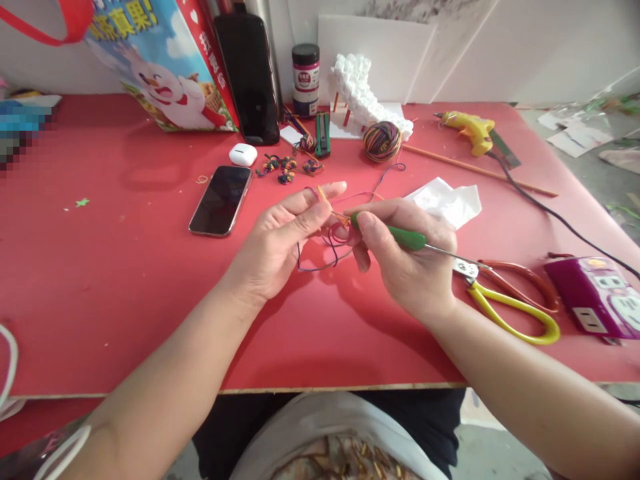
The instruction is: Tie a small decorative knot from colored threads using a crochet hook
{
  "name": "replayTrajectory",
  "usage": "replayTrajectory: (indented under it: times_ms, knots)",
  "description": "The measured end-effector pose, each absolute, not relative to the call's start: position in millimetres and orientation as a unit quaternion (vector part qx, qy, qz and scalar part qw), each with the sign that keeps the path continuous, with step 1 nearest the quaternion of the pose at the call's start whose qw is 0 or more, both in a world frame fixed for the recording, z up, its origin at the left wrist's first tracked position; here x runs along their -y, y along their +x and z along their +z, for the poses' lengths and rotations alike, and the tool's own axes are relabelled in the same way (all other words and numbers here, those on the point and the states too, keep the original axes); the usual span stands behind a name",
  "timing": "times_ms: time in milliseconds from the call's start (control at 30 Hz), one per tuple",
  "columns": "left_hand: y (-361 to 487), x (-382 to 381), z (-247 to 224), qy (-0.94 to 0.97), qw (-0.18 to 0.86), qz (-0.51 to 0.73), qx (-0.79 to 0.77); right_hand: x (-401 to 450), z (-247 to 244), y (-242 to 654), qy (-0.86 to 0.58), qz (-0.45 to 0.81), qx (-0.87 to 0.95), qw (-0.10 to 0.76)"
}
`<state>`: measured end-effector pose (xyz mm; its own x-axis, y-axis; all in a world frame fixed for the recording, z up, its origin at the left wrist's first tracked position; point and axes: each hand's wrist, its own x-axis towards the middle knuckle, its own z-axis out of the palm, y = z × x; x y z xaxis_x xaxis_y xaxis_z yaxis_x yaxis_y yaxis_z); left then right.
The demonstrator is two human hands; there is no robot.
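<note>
R hand [417, 270] is gripping the green-handled hook [413, 238], tip poking in at the yarn [323, 195] betw. both hands; L hand [270, 247] is pinching that yarn narrow, thumb to fingers. Looks like a loop's being worked, prob. calling for steady tension & a small, careful hook turn. Further out, yarn ball [383, 141] is sitting on the red table [125, 300], cutters [510, 313] lying near R wrist
</note>
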<state>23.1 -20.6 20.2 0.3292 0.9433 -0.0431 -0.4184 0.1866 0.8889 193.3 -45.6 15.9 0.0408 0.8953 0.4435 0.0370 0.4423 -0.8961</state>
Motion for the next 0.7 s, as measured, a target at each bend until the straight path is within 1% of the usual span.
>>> replayTrajectory:
  times_ms: [133, 267, 467, 600, 700]
  knots:
    - [26, 20, 22, 0.452, 0.637, 0.51, -0.36, 46, 16, 194, -0.402, 0.336, 0.599, 0.606]
    - [27, 18, 18, 0.453, 0.605, 0.517, -0.401, 46, 16, 195, -0.399, 0.33, 0.6, 0.61]
    - [19, 14, 11, 0.466, 0.478, 0.576, -0.471, 48, 19, 195, -0.398, 0.34, 0.595, 0.61]
    - [15, 11, 12, 0.438, 0.444, 0.624, -0.471, 49, 19, 196, -0.397, 0.345, 0.586, 0.616]
    - [15, 13, 15, 0.452, 0.422, 0.654, -0.436, 49, 20, 196, -0.4, 0.348, 0.582, 0.616]
